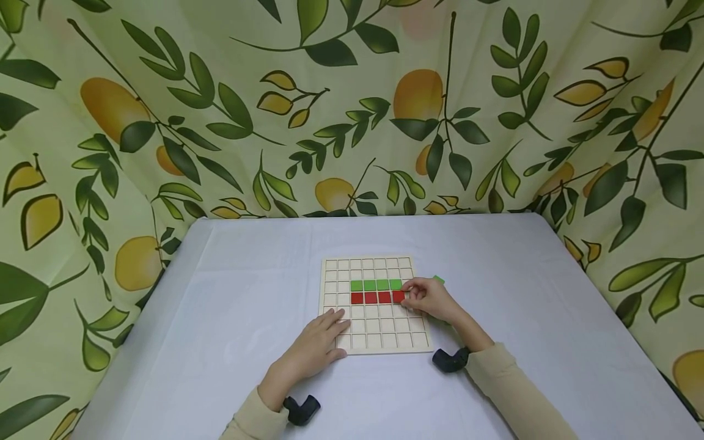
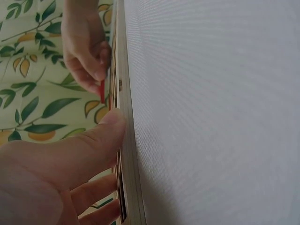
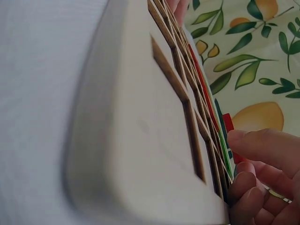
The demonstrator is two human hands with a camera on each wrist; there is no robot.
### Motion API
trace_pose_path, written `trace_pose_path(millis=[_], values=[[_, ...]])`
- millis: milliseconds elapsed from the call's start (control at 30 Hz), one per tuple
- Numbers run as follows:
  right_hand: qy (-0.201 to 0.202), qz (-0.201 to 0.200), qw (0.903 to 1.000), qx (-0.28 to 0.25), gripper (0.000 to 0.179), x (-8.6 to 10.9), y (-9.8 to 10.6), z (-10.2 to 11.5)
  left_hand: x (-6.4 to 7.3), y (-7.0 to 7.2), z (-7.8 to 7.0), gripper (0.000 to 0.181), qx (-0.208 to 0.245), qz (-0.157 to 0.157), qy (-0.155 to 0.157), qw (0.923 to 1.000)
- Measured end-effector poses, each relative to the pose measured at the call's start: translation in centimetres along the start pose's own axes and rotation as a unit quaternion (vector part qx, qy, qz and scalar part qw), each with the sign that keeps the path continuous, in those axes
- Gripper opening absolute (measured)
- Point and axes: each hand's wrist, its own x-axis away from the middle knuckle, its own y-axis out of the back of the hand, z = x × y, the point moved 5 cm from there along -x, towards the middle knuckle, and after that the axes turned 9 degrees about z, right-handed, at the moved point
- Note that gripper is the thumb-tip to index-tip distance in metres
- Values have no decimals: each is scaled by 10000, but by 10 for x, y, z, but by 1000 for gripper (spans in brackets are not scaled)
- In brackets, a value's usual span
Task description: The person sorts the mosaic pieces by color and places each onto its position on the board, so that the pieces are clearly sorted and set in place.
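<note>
The small, flat red square tile (image 3: 228, 123) should handle as light and stiff, perhaps slick, and is best taken by its thin edges. It sits at the fingertips of the right hand (image 1: 433, 299), pinched between thumb and finger, over the right part of the pale wooden grid board (image 1: 374, 341), beside a row of green square tiles (image 1: 370, 285). The left hand (image 1: 315, 343) lies with fingers extended on the board's near-left part.

We can read no text, label, brand, number or sign, neither on the pale wooden gridded board (image 1: 373, 326) nor on the green square tiles (image 1: 370, 285) and red square tiles (image 1: 371, 297) on it.
</note>
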Motion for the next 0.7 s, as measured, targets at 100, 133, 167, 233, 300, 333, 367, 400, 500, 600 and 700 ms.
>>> trace_pose_path(millis=[100,133,167,233,300,333,367,400,500,600,700], values=[[-9,9,10000,70,28,-1,0,0,0,0,0,56,6,2,9,10000],[-9,7,10000,91,28,-2,0,0,-1,0,0,56,16,3,8,10000],[-12,2,9999,118,28,-2,0,0,-1,0,0,56,10,4,12,10000],[-4,-24,9998,178,28,-3,0,1,-1,0,0,57,22,5,14,10000],[12,-40,9998,216,28,-3,0,1,-1,0,0,57,33,3,12,10000],[15,-45,9997,219,28,-3,0,1,-1,0,0,57,30,-1,11,10000],[22,-48,9997,223,28,-3,0,1,-1,0,0,57,28,-2,16,10000],[30,-50,9997,230,28,-4,-1,2,-1,0,0,57,34,-4,12,10000],[33,-36,9998,208,28,-4,-1,2,-1,0,0,56,-2,-14,2,10000],[31,-34,9998,195,28,-4,-2,1,-1,0,0,56,-38,-33,-21,10000],[36,-31,9998,181,28,-3,-2,1,-1,0,0,56,-37,-35,-14,10000]])
